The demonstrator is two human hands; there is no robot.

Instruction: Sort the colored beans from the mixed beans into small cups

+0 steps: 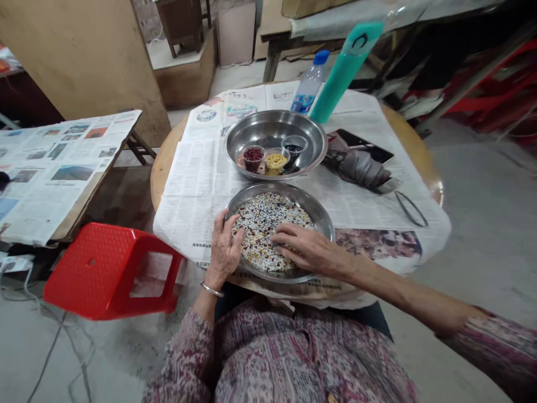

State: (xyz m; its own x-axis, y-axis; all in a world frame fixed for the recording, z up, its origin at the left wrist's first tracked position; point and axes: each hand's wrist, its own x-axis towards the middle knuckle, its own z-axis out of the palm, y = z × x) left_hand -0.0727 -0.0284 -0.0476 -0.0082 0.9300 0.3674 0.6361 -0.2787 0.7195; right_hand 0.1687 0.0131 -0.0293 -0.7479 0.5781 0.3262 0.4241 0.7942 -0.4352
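Observation:
A steel pan [321, 215] full of mixed white, red and dark grains sits at the near edge of a round table covered in newspaper. My left hand [223, 249] rests on the pan's left rim, fingers spread onto the grains. My right hand [308, 249] lies flat across the grains, fingers stretched out to the left. Behind it a second steel pan [251, 129] holds three small clear cups: one with red beans [253, 158], one with yellow grains [276, 162], one with dark grains [293, 146].
A water bottle [309, 84] and a teal bottle [344, 70] stand behind the far pan. A grey cloth [363, 168] on a dark tablet lies to the right. A red plastic stool [109, 271] stands at left beside another newspaper-covered table [50, 168].

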